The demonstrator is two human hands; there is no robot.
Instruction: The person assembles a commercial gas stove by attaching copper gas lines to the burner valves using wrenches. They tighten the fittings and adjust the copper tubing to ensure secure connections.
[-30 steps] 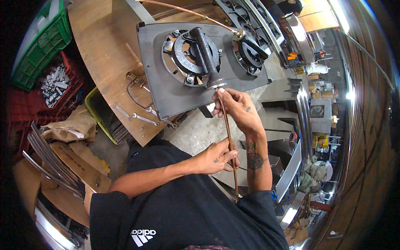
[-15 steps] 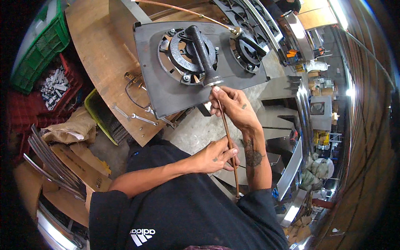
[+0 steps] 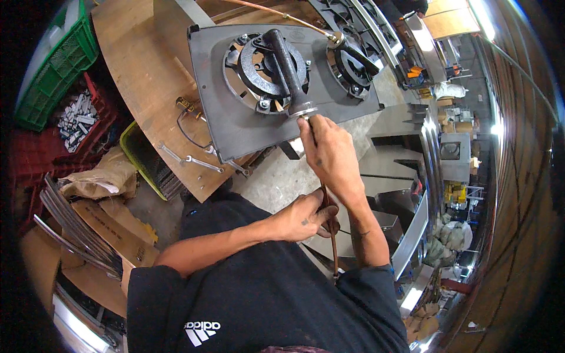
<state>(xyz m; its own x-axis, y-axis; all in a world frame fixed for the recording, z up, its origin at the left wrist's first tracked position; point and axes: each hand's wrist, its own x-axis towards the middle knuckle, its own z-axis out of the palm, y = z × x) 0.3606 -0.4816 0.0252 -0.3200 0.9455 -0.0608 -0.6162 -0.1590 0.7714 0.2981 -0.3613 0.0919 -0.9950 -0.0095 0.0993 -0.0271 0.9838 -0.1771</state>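
Note:
A dark grey hob panel point(image 3: 215, 106) lies tilted in front of me, with two cast burners mounted on it. From the nearer burner point(image 3: 281, 67) a black pipe runs down to a round metal collar point(image 3: 303, 110) at the panel's near edge. My right hand point(image 3: 331, 150) is closed at that collar, its fingers around the upper end of a thin copper tube point(image 3: 334, 250); the fingers hide the joint. Lower down, my left hand point(image 3: 305, 219) pinches the same tube. Another copper tube point(image 3: 271, 12) joins the far burner point(image 3: 351, 66).
A wooden bench point(image 3: 132, 53) supports the panel; on it are wrenches point(image 3: 203, 166) and a yellow-handled tool point(image 3: 185, 105). At left stand a green crate point(image 3: 59, 73), a red crate point(image 3: 105, 117) of metal parts and a yellow-green basket point(image 3: 130, 154). Stacked metal sheets point(image 3: 400, 144) lie at right.
My right hand has turned over at the collar, so its back now faces up. The left hand keeps its pinch on the tube, nearly in place.

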